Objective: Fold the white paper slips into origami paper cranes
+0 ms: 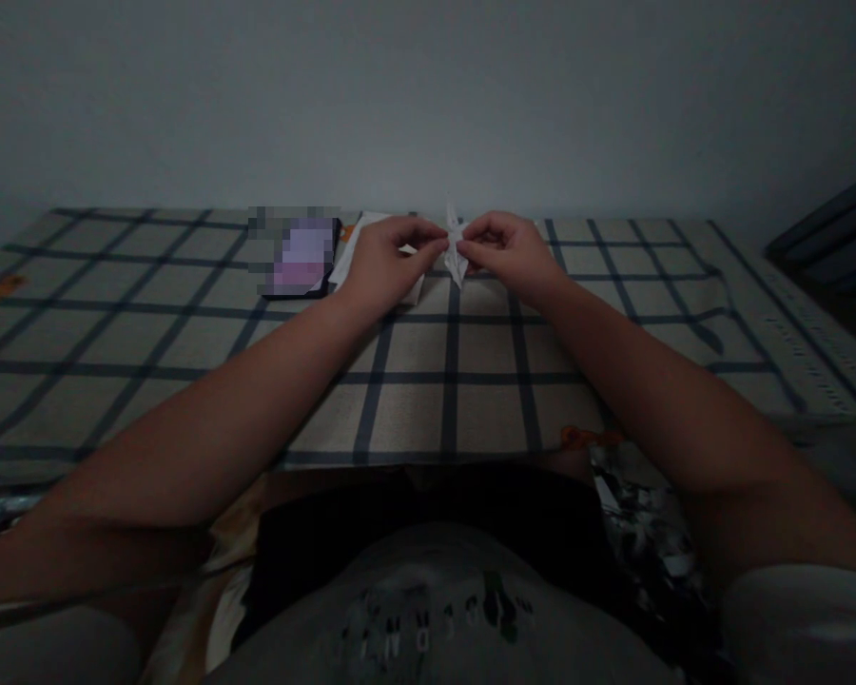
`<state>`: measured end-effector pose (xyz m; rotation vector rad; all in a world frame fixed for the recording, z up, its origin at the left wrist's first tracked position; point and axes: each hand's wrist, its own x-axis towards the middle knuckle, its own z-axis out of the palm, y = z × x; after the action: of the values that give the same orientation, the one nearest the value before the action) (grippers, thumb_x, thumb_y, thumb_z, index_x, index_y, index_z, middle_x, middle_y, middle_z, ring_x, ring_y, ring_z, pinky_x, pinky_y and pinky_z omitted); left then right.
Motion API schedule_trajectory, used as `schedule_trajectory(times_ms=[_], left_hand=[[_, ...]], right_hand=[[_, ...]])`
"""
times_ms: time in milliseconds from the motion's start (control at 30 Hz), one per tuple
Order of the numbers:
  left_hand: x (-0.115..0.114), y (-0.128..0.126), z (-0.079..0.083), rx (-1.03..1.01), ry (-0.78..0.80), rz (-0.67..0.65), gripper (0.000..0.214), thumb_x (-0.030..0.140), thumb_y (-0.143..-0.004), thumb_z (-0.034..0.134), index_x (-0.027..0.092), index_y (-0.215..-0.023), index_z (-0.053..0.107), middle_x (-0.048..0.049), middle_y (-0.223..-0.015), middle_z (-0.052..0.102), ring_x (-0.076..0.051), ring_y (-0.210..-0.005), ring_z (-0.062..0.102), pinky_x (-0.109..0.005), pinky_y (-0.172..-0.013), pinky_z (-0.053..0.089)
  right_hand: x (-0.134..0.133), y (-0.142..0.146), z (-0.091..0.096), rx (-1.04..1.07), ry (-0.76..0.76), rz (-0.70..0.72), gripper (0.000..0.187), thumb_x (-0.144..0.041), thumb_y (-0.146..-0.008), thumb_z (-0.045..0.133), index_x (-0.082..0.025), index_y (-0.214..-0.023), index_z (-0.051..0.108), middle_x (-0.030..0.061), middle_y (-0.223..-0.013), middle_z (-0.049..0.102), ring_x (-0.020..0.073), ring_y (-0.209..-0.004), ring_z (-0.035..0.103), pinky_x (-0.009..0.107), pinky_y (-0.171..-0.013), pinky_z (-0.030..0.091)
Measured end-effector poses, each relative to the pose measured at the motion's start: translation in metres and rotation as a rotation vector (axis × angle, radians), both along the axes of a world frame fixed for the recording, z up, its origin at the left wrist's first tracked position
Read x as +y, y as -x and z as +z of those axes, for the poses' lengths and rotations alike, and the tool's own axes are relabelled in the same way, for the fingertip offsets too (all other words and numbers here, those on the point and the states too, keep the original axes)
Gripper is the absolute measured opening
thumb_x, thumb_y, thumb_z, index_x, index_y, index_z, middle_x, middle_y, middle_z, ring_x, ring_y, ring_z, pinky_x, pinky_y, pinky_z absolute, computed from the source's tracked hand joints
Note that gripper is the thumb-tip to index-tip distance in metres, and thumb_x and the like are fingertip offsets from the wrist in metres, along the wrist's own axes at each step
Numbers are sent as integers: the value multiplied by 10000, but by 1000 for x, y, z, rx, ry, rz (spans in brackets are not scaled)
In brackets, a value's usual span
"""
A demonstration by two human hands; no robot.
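Between my two hands a small piece of folded white paper (455, 249) is held up above the table, with pointed ends at its top and bottom. The thumb and fingers of my left hand (398, 252) pinch its left side. From the right, my right hand (510, 249) pinches it in the same way. Under and behind my left hand lies a flat white sheet (349, 249), partly covered by the hand. The light is dim, so the fine folds of the paper are hard to make out.
A phone (301, 259) with a lit, partly blurred screen lies left of the white sheet. A checked cloth (414, 409) covers the table, which meets a plain wall (428, 105) at the back. A dark slatted object (842, 252) stands at the far right.
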<state>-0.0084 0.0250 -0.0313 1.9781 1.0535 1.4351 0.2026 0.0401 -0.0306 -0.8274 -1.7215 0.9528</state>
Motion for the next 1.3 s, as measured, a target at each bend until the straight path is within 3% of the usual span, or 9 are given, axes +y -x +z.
schedule_trajectory(times_ms=[233,400,533,700,967,1167,1300], left_hand=[[-18,-2,14,111,-33,26,229,443,-859,807,215,-878,812,-65,-981,805,-230,-964,729,-307,-797,597],[-11,-1,11,139,-69,27,138,358,-880,778,225,-842,793,-48,-946,739,-237,-1024,696,-363,-936,578],[-9,-1,7,109,-57,23,156,365,-891,772,226,-930,831,-55,-987,712,-253,-1047,683,-388,-918,583],[-10,0,8,143,-94,18,189,389,-925,735,243,-931,855,-32,-882,761,-226,-919,719,-381,-923,579],[-1,-2,0,-49,5,-17,189,355,-883,793,263,-1047,812,-8,-913,799,-187,-824,758,-327,-784,621],[1,-1,-1,-89,-18,-127,77,310,-884,770,236,-906,765,-1,-903,785,-199,-895,780,-355,-841,656],[0,0,1,-88,-52,-117,106,312,-865,794,223,-880,736,5,-869,773,-184,-857,773,-325,-793,654]], right_hand=[[-4,4,1,-17,-13,-25,438,-557,-762,932,-238,-889,659,-7,-804,681,166,-765,677,303,-697,613],[-2,2,-1,-29,1,5,376,-508,-831,891,-242,-1001,687,-3,-828,680,193,-812,712,332,-717,625],[-1,1,-3,-41,-30,5,332,-503,-894,834,-247,-1034,675,-8,-825,681,176,-767,708,322,-713,622],[1,0,-5,-20,-35,-8,311,-470,-896,832,-248,-1049,677,-20,-810,689,157,-715,699,315,-708,624],[1,2,-3,12,-3,28,332,-463,-888,846,-267,-1097,679,-38,-791,672,158,-749,699,328,-742,636],[-4,2,1,17,-70,55,137,-329,-931,782,-225,-993,719,-17,-845,701,131,-766,699,294,-771,640],[-5,-1,2,-2,-125,73,167,-352,-942,764,-209,-1029,750,4,-914,730,140,-813,714,304,-806,645]])
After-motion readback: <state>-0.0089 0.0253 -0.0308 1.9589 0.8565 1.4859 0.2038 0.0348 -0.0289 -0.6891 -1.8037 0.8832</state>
